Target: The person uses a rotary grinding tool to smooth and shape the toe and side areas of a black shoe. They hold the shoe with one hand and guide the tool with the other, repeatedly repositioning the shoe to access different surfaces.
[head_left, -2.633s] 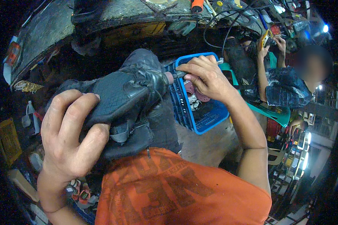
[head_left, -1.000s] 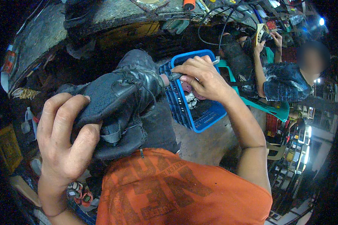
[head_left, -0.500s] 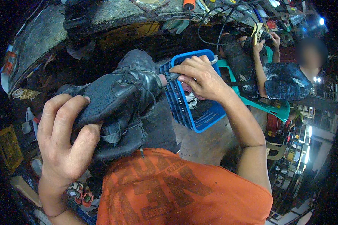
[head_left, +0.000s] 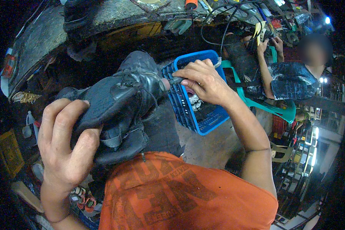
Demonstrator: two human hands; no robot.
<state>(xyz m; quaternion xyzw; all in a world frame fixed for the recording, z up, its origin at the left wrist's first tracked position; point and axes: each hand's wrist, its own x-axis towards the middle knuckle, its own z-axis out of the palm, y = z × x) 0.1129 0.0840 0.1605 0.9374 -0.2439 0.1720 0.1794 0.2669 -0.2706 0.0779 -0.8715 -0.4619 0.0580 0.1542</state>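
The left hand (head_left: 71,149) curls its fingers (head_left: 66,119) around a black shoe (head_left: 103,100), held sideways above the person's dark trousers (head_left: 161,132). The right hand (head_left: 207,81) grips a slim tool (head_left: 176,80) whose round pinkish tip (head_left: 165,84) sits at the shoe's edge; contact is unclear. Beyond that hand stands a blue basket (head_left: 212,120) with things inside. Farther right, a co-worker (head_left: 291,80) on a green chair (head_left: 283,113) holds a pale yellow object (head_left: 260,32). A worn counter (head_left: 38,48) curves across the upper left.
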